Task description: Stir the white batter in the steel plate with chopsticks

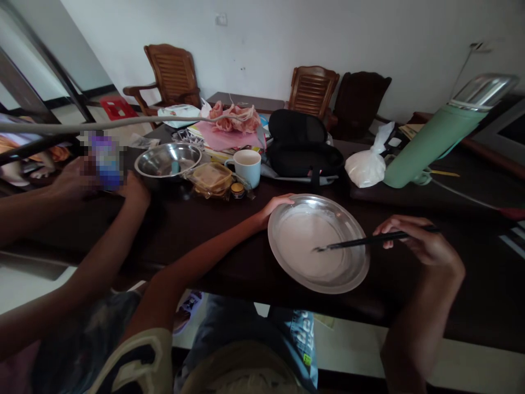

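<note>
My left hand (pixel 275 208) grips the far left rim of a round metal dish (pixel 363 268), its fingers on the edge. A pale, smooth liquid or batter (pixel 301 241) covers the dish's bottom. My right hand (pixel 424 243) is closed around a pair of dark chopsticks (pixel 371 239), right of the dish. The chopsticks' tips reach over the pale mix and look wet or coated. Whether they touch its surface, I cannot tell.
Another person's hands (pixel 135 191) hold a blurred-out purple-blue item at left. Behind stand a metal bowl (pixel 143 171), a white mug (pixel 252 169), plastic tubs (pixel 211 178), a black case (pixel 301 156), a knotted bag of white powder (pixel 365 168) and a tall green thermos (pixel 435 142).
</note>
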Demonstrator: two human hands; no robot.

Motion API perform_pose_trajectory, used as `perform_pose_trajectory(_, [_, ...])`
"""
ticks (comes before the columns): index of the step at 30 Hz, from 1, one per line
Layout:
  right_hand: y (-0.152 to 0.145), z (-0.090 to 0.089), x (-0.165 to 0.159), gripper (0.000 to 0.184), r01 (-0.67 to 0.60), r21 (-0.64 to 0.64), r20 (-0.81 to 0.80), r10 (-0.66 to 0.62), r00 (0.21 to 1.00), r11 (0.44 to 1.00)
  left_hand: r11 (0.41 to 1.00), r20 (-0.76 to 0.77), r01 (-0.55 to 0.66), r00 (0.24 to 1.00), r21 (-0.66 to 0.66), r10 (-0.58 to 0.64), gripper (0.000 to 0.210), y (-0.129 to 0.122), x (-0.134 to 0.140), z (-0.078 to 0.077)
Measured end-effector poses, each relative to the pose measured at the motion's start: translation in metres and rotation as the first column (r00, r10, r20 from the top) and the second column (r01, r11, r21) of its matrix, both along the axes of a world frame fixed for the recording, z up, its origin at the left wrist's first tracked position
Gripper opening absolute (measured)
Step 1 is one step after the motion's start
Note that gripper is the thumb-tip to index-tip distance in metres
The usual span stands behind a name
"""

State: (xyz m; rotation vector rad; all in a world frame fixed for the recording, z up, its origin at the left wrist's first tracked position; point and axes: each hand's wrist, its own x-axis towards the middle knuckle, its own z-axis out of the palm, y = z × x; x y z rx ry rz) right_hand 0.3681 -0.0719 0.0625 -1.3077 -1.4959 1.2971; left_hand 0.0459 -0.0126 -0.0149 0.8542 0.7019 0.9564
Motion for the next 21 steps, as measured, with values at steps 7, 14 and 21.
perform_pose_trajectory(7, [0.001,0.001,-0.004,0.031,-0.032,-0.014,0.029,0.033,0.999,0.999,1.0,0.006,0.0,1.0,-0.008,0.0,0.029,0.001,0.001,0.0])
perform_pose_trajectory(14, [0.001,0.001,-0.007,0.03,0.134,0.029,-0.052,-0.132,0.99,0.991,1.0,-0.003,-0.003,1.0,-0.003,0.003,0.028,0.0,0.001,0.0])
perform_pose_trajectory(21, [0.002,-0.001,-0.008,0.032,-0.053,-0.031,-0.01,0.052,0.999,0.998,1.0,0.015,0.0,1.0,-0.004,0.0,0.025,0.001,0.001,-0.002])
